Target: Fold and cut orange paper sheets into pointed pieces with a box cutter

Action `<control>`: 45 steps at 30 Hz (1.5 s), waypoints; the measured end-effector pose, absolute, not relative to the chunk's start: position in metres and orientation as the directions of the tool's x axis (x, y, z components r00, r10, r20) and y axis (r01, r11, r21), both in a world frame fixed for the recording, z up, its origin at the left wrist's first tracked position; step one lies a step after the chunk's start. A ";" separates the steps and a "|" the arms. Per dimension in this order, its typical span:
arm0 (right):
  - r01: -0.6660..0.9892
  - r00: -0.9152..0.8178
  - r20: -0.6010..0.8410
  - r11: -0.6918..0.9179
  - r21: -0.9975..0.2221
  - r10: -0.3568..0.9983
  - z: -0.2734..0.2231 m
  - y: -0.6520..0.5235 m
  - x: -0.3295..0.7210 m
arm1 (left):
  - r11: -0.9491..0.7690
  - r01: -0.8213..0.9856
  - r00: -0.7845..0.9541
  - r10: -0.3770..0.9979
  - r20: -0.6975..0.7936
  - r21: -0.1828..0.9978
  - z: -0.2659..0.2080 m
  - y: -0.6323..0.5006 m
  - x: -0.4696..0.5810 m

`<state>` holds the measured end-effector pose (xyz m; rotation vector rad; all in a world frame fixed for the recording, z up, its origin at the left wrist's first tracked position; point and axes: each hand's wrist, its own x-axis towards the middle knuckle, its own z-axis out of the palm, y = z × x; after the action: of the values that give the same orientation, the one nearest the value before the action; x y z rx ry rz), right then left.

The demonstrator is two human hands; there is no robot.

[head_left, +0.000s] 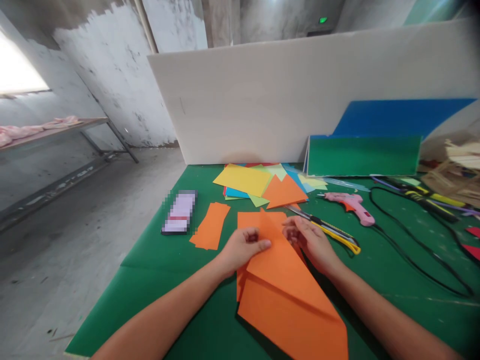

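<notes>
A large sheet of orange paper, folded and lifted, slopes above more orange paper on the green table. My left hand pinches its left side, thumb on top and fingers curled at the edge. At the sheet's right edge my right hand has its fingers bent and closed around the edge; the fingertips are partly hidden. A few cut orange strips lie left of my left hand. Just beyond my right hand rests a yellow-and-black utility knife, with a metal tool beside it.
A phone lies at the left. Coloured paper sheets and zigzag-cut orange paper are spread behind. On the right are a pink glue gun, its black cable and pliers. A white board stands at the back.
</notes>
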<state>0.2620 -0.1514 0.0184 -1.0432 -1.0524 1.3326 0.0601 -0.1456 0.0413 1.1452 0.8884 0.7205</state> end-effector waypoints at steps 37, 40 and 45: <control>0.354 -0.411 0.019 0.178 -0.918 0.912 0.028 -0.161 0.257 | 0.358 -0.078 0.311 0.895 -0.319 0.930 0.051 -0.148 0.055; 0.406 -0.421 0.065 0.252 -0.878 0.905 0.028 -0.160 0.258 | 0.365 -0.083 0.292 0.899 -0.327 0.927 0.050 -0.144 0.054; 0.459 -0.403 0.097 0.292 -0.839 0.910 0.028 -0.157 0.263 | 0.270 -0.084 0.124 0.958 -0.259 0.959 0.047 -0.120 0.039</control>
<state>0.2632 -0.1575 0.0280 -1.2186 -1.9851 1.0074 0.0392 -0.1202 0.0474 0.9910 1.1711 0.9777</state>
